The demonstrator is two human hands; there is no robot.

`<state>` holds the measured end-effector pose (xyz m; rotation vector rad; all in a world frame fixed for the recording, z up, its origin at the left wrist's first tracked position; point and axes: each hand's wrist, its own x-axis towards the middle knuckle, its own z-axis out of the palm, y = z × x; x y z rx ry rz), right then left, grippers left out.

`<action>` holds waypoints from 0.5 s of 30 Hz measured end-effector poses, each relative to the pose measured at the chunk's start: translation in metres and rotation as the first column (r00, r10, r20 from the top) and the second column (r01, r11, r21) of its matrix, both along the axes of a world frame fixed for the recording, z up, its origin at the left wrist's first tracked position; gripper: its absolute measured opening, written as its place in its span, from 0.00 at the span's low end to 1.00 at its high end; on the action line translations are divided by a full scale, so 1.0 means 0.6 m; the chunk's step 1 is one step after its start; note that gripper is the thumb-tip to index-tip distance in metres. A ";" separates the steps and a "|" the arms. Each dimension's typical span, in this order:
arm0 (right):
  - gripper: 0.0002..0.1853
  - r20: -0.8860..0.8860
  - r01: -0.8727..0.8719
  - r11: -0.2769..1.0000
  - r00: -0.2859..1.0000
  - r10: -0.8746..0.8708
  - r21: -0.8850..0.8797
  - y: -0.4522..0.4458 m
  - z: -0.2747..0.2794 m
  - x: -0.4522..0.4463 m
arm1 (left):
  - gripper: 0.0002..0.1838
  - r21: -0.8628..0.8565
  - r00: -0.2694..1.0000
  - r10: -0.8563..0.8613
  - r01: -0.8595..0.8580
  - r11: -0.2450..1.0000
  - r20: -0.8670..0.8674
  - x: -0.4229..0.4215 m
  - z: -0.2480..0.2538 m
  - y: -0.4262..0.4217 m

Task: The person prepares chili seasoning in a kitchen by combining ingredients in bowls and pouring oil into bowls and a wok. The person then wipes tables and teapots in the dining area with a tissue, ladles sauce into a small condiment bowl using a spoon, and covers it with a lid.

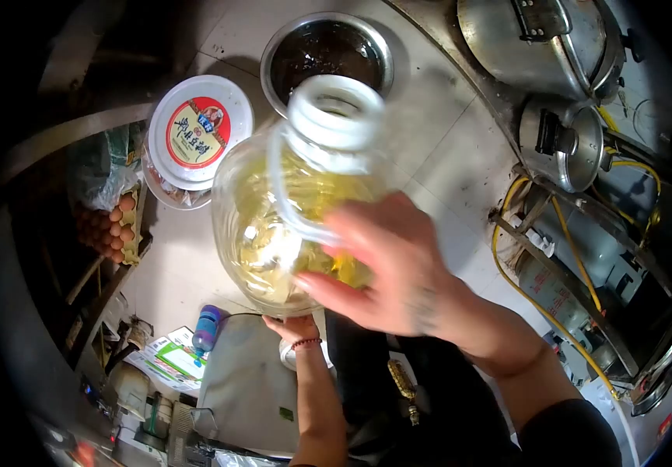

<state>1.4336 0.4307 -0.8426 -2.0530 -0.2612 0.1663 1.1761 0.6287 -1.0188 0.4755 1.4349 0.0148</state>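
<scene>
Yellow liquid [266, 253] shows in the jug [309, 183], right of the tub [197, 144] labelled 郫县豆瓣. Your left hand [293, 327] meets its base, your blurred right hand [394, 265] curves by its handle [295, 222]; neither grip can be told.

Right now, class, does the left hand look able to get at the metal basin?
Probably not: the left hand is at the base of the clear jug of yellow liquid, which, in this view, lies between that hand and the metal basin.
</scene>
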 end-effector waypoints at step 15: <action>0.14 -0.797 0.029 0.935 0.515 -0.317 -0.353 -0.330 0.275 -0.341 | 0.35 0.324 0.140 -0.974 0.943 0.075 -0.180 0.249 -0.058 -0.113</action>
